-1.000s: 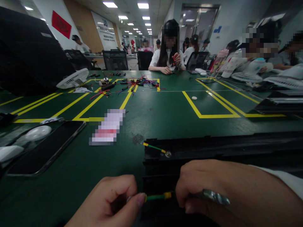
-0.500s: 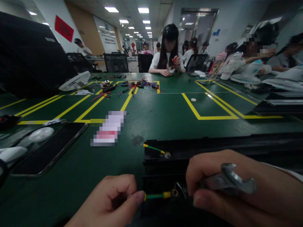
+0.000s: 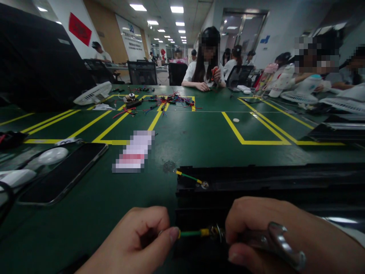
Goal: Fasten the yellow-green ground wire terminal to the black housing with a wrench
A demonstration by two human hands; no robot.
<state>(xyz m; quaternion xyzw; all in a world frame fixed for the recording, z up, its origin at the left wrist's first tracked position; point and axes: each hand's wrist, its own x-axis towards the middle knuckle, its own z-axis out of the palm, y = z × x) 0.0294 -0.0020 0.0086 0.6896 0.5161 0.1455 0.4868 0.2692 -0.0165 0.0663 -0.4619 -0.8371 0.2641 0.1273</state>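
My left hand (image 3: 145,236) is closed, thumb and forefinger pinching the yellow-sleeved end of a short green wire (image 3: 190,233). The wire's other end meets a bolt on a long black rail (image 3: 188,249). A metal wrench (image 3: 281,239) is gripped in my closed right hand (image 3: 256,224); its open-jaw end sticks out to the right. The wrench's far end is at the bolt beside the wire terminal, partly hidden by dimness, so I cannot tell whether it is seated. Further back on the black rails, a second green wire (image 3: 189,177) is joined to a round metal fastener (image 3: 204,185).
To the left lie a phone (image 3: 64,173), a blurred paper slip (image 3: 135,152) and a white fan (image 3: 94,93). Farther back is a pile of coloured wires (image 3: 171,99). Across the green table (image 3: 199,133) sits a co-worker (image 3: 203,72) holding something red. Black rails (image 3: 339,129) lie at right.
The wrench's far end has come onto or against the bolt at the wire terminal, and its open-jaw end has swung lower. My left hand keeps its pinch on the wire. The view shifted slightly.
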